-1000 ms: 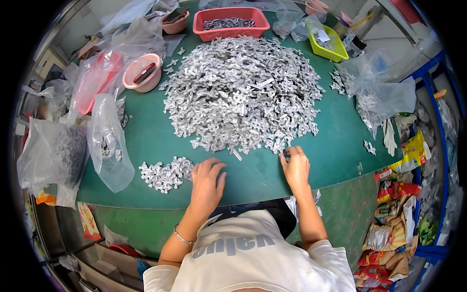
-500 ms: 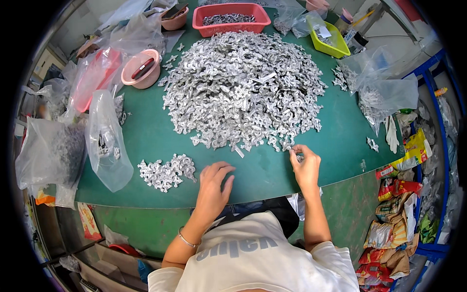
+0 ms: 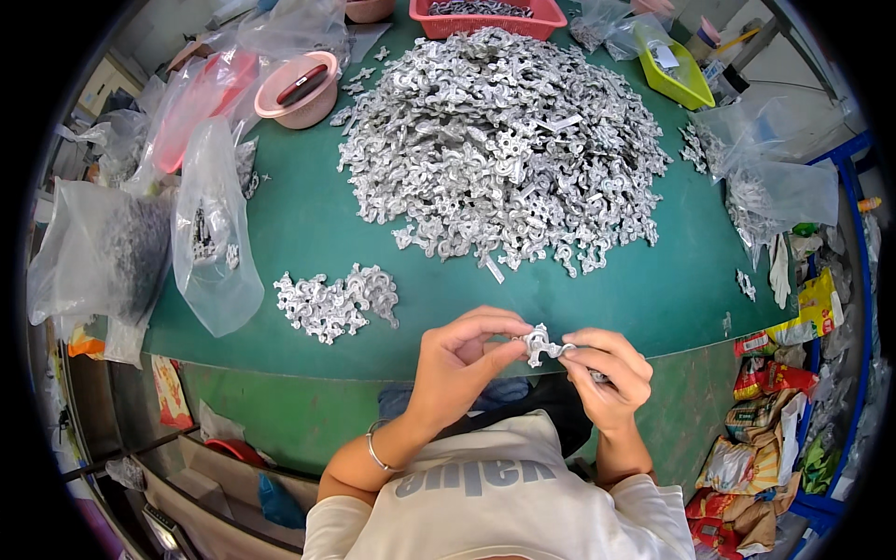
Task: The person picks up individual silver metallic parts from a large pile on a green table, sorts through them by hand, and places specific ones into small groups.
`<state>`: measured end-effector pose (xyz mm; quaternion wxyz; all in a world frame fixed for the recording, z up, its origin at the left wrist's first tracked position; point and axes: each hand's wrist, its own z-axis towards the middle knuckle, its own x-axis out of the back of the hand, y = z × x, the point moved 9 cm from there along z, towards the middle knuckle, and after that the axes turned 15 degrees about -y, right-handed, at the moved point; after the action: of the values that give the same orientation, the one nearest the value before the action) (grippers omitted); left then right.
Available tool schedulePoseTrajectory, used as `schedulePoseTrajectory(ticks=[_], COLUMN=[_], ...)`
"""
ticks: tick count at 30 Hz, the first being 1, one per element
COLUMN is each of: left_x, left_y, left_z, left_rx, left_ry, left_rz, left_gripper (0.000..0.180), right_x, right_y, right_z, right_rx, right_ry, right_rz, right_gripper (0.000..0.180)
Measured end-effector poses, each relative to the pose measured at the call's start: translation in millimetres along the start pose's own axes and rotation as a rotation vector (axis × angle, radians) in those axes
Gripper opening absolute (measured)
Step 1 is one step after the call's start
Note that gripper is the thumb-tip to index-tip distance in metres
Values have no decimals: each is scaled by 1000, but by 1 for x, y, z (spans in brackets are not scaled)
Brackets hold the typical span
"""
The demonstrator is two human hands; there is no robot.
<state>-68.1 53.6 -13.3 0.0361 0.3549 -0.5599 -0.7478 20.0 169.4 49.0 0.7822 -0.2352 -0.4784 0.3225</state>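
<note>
Between my two hands, above the table's near edge, is a small silvery cast metal part (image 3: 539, 345) with rounded lobes. My left hand (image 3: 457, 359) pinches its left end between thumb and fingers. On its other end are the fingertips of my right hand (image 3: 609, 373), and a bit more metal shows under those curled fingers. A large heap of similar metal parts (image 3: 504, 149) covers the middle of the green table (image 3: 308, 215). To the left of my left hand lies a small cluster of the same parts (image 3: 336, 303).
At the far side stand a red basket (image 3: 485, 21) and a yellow-green basket (image 3: 674, 75). A pink bowl (image 3: 297, 103) holds a dark red object. Clear plastic bags (image 3: 217, 243) line the left, with more bags (image 3: 784, 191) at right. A blue rack (image 3: 854, 243) stands beyond the right edge.
My right hand has come back from the heap's near edge with a metal part. My left hand has moved right and taken hold of it too. The view has shifted slightly.
</note>
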Motion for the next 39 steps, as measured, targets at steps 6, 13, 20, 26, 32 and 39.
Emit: schedulePoseTrajectory(ticks=[6, 13, 20, 26, 32, 39], left_x=[-3, -9, -15, 21, 86, 77], left_y=[7, 9, 9, 15, 64, 61], left_z=[-5, -8, -8, -12, -41, -39], left_rx=[-47, -56, -69, 11, 71, 77], left_ry=[-27, -52, -72, 121, 484, 600], left_rz=[43, 27, -18, 270, 1457, 1675], left_gripper=[18, 17, 17, 18, 19, 30], right_x=[2, 2, 6, 2, 27, 2], right_y=[-9, -3, -1, 51, 130, 134], right_z=[-1, -12, -17, -23, -36, 3], right_rx=[54, -75, -130, -444, -716, -484], right_ry=[13, 35, 76, 24, 32, -134], right_rz=[108, 204, 260, 394, 25, -578], right_gripper=[19, 21, 23, 23, 27, 23])
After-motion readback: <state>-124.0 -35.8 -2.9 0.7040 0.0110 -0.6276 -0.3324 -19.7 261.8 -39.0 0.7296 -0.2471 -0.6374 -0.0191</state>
